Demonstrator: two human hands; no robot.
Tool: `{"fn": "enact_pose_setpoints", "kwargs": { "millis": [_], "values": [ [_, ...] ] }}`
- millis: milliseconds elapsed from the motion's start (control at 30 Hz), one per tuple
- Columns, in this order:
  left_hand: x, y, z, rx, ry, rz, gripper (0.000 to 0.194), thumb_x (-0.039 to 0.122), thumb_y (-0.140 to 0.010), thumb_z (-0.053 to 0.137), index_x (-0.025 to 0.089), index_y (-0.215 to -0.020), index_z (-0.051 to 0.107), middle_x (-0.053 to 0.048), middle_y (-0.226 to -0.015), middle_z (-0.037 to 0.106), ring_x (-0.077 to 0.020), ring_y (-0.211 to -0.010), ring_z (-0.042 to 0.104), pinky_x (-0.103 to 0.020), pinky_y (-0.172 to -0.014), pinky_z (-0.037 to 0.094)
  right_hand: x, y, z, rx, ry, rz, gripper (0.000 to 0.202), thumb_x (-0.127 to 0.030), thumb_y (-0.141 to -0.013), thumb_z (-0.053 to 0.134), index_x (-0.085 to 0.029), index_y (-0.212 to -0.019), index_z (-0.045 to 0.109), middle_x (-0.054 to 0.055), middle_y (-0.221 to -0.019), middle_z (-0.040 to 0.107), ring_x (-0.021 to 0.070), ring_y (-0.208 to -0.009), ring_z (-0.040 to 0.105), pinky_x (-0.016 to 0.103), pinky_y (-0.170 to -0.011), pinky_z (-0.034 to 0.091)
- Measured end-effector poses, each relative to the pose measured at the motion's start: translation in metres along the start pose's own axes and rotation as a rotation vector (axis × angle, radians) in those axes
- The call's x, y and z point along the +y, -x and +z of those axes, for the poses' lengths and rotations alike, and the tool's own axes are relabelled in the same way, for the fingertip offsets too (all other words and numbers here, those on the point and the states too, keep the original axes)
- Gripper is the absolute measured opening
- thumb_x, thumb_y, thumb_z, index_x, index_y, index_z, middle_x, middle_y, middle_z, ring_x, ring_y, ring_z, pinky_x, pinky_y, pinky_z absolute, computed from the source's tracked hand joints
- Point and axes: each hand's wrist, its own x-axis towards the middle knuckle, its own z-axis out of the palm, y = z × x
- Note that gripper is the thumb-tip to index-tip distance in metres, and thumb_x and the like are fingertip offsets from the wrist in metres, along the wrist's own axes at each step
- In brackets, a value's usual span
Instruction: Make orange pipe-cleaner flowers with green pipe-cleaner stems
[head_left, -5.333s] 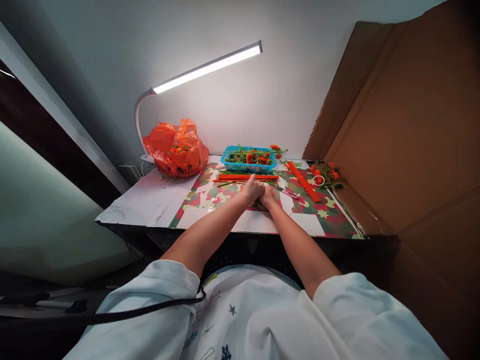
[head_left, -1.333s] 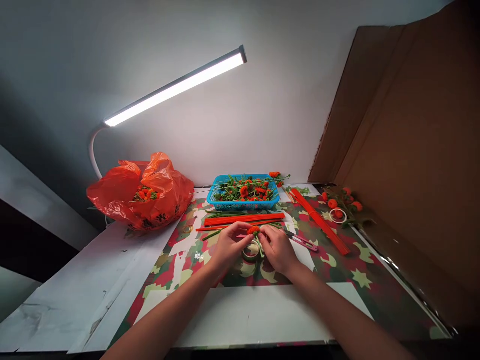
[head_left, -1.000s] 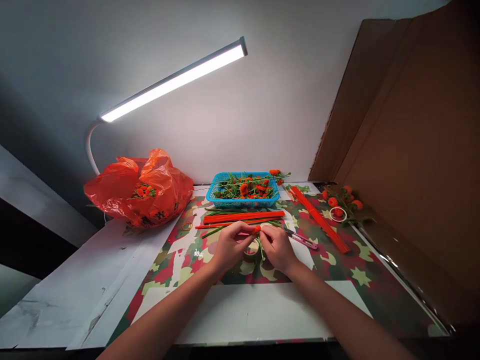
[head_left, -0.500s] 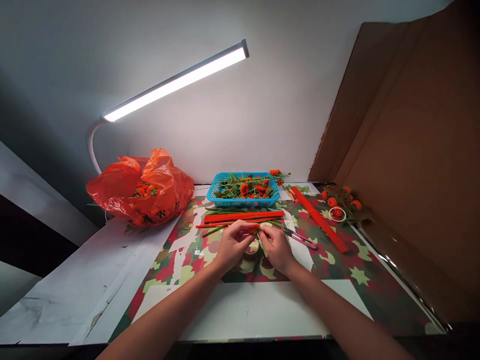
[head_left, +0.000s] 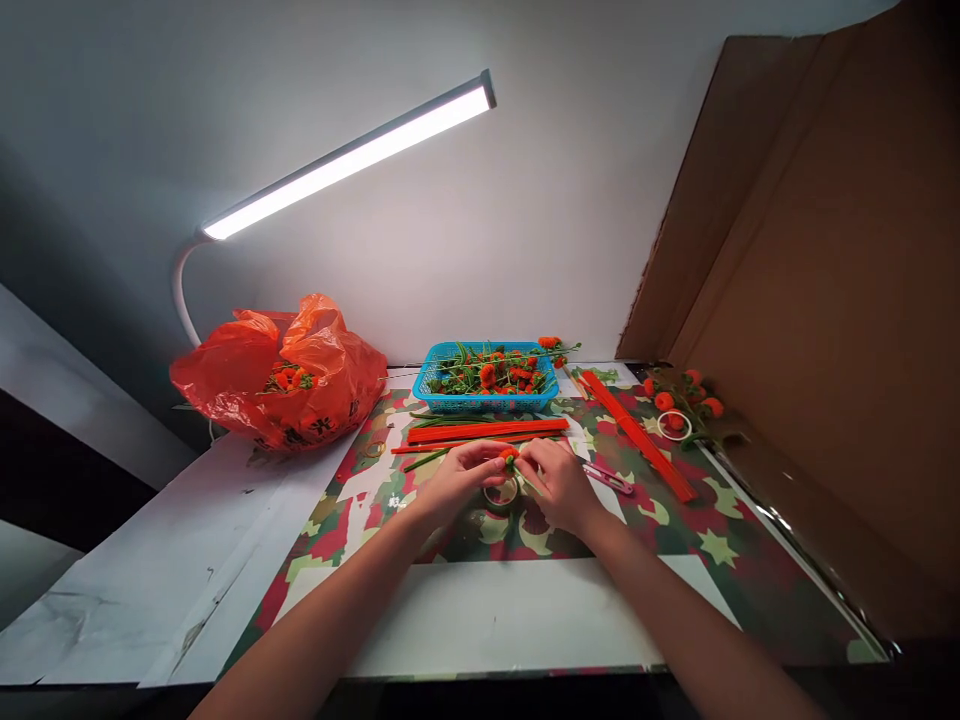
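Between my two hands is a small orange pipe-cleaner flower (head_left: pixel 510 455) with a green centre turned towards me. My left hand (head_left: pixel 459 482) pinches it from the left, fingers curled over its top. On the other side, the fingertips of my right hand (head_left: pixel 562 486) are closed at the flower's edge, partly hiding it. Just under the hands lies a roll of tape (head_left: pixel 501 494). Behind them are a bundle of orange-red pipe cleaners (head_left: pixel 487 431) and some green ones (head_left: pixel 426 461). A pink utility knife (head_left: pixel 609 478) rests beside my right hand.
A blue basket (head_left: pixel 487 403) of orange flowers with green stems stands at the back. An orange plastic bag (head_left: pixel 330 370) with more flowers is at left, under a lit lamp (head_left: pixel 352 155). More red pipe cleaners (head_left: pixel 637 435), a white ring (head_left: pixel 674 426) and a cardboard panel (head_left: pixel 810 300) are at right.
The flower has turned so its green centre faces me. My right hand has shifted slightly right and its grip has changed; the green stem below it no longer shows.
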Motion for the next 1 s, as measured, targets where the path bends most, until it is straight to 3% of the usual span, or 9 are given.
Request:
{"fn": "enact_pose_setpoints", "kwargs": {
  "millis": [133,267,500,700,833,1000],
  "values": [
    [-0.004,0.0,0.003,0.076,0.06,0.031,0.039,0.037,-0.071,0.075,0.018,-0.105,0.067,-0.009,-0.111,0.068,-0.0183,-0.093,0.065,-0.03,-0.081,0.053,-0.003,0.003,0.006,0.032,-0.09,0.115,0.017,-0.023,-0.09,0.046,-0.02,-0.074,0.051,0.0,-0.071,0.058,0.0158,-0.069,0.053,0.027,-0.066,0.034],
    [-0.005,0.001,0.006,0.1,-0.021,0.103,0.038,0.035,-0.07,0.075,0.017,-0.103,0.067,-0.009,-0.103,0.07,-0.0172,-0.086,0.066,-0.028,-0.076,0.054,-0.005,0.005,0.009,-0.003,0.0,0.139,0.015,-0.02,-0.089,0.045,-0.02,-0.075,0.05,0.001,-0.073,0.06,0.0169,-0.071,0.054,0.029,-0.068,0.034],
    [-0.004,0.004,0.009,0.103,-0.205,0.305,0.024,0.03,-0.074,0.071,0.015,-0.093,0.068,-0.008,-0.096,0.069,-0.0173,-0.081,0.066,-0.029,-0.073,0.055,-0.004,0.005,0.008,0.013,-0.066,0.068,0.026,-0.02,-0.09,0.039,-0.02,-0.065,0.043,-0.001,-0.066,0.055,0.0145,-0.065,0.051,0.027,-0.065,0.033],
    [-0.01,0.004,0.014,0.109,-0.227,0.388,0.018,0.028,-0.075,0.069,0.016,-0.089,0.068,-0.006,-0.088,0.065,-0.0154,-0.077,0.062,-0.024,-0.066,0.054,-0.004,0.002,0.011,0.131,-0.158,0.042,0.027,-0.02,-0.084,0.043,-0.021,-0.057,0.038,-0.003,-0.054,0.041,0.0127,-0.054,0.041,0.026,-0.058,0.031],
    [-0.015,0.003,0.015,0.119,-0.206,0.421,0.018,0.03,-0.076,0.068,0.016,-0.087,0.064,-0.006,-0.087,0.063,-0.0155,-0.079,0.061,-0.024,-0.066,0.053,-0.004,0.002,0.013,0.183,-0.13,0.021,0.025,-0.019,-0.083,0.044,-0.021,-0.058,0.042,-0.002,-0.056,0.045,0.0133,-0.056,0.043,0.027,-0.059,0.032],
    [-0.007,0.007,0.012,0.093,-0.331,0.41,0.019,0.031,-0.081,0.062,0.018,-0.094,0.065,-0.006,-0.092,0.062,-0.0153,-0.079,0.061,-0.025,-0.066,0.055,0.002,0.003,0.007,0.076,0.023,-0.084,0.023,-0.019,-0.088,0.042,-0.019,-0.067,0.05,0.0,-0.064,0.054,0.0146,-0.065,0.047,0.03,-0.067,0.031]
  ]
}}
